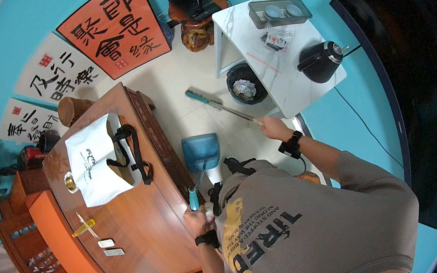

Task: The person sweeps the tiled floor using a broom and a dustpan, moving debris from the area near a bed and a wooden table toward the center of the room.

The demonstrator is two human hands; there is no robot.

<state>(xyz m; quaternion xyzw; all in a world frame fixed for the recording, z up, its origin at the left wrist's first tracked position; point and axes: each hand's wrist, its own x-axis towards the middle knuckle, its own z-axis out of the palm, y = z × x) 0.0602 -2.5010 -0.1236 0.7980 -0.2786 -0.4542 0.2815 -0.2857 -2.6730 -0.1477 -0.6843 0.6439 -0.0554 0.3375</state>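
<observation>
My left hand (197, 221) is closed round the teal grip of a blue dustpan (201, 149). The pan lies low over the tiled floor, beside the wooden table. I see no debris in it that I can make out. My right hand (275, 128) is wrapped round the near end of a thin brush-like stick (228, 109). This stick slants away to the left, and its far end is thicker and teal; bristles are too small to tell. Just beyond the stick stands a trash bin (233, 81) with a dark liner, holding crumpled paper (245, 89).
A white marble-topped table (301, 91) carries a black kettle (321, 62) and a lidded tray of cups (280, 11). On the wooden table (145, 214) at left lies a white bag (94, 165). A cable (367, 125) hangs along the right wall. Calligraphy panels (117, 30) lean behind.
</observation>
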